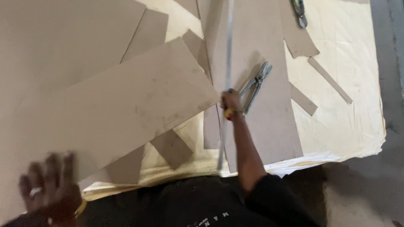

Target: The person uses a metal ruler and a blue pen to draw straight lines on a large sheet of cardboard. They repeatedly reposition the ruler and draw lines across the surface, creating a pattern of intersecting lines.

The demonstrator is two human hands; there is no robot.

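Head view: right hand (pixel 231 102) is fisted around a small yellow-and-red handled tool (pixel 228 113), fingers closed on it; only the handle end shows below the fist, so the working end is hidden and the tool's kind is hard to tell. The fist sits against a long metal straightedge (pixel 227 63), whose long axis runs nearly straight away from the person, from the near table edge to the top of frame, where it is cut off. The straightedge lies along the left margin of a tall brown board sheet (pixel 261 105). Metal shears (pixel 256 84) rest on that sheet just right of the hand, tips pointing up and to the right. A large brown board panel (pixel 126 109) lies tilted to the left, its corner near the fist. Left hand (pixel 52 187), motion-blurred, fingers spread apart, holds nothing and hovers at the panel's near edge. Offcut strips (pixel 328 80) lie on the cream-covered table (pixel 357 105). A second metal tool (pixel 299 12) is cut off at top. Grey floor (pixel 378 193) to the right.
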